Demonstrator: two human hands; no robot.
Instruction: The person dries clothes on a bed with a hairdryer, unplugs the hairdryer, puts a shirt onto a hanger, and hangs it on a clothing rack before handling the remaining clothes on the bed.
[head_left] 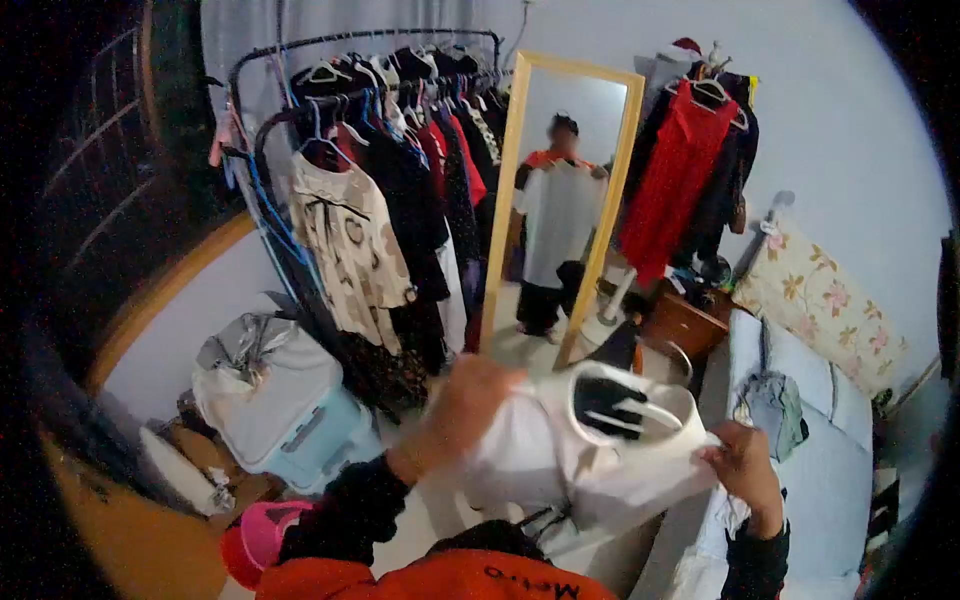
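Note:
A white top [630, 490] hangs in front of my body, its round neck opening facing up. My left hand [465, 405], blurred by motion, is closed at the shoulder on the left side. On the opposite shoulder, my right hand [745, 465] pinches the fabric between thumb and fingers. Inside the neck opening show pale strips that look like part of a hanger [645, 408]. The tall mirror [497, 215] reflects a person holding the pale garment up by both shoulders.
A crowded clothes rack [370, 37] stands at the back left, a patterned blouse [350, 235] at its front. Below it sits a lidded blue storage box [320, 440]. A red dress [680, 175] hangs right of the mirror. The bed [825, 490] lies along the right.

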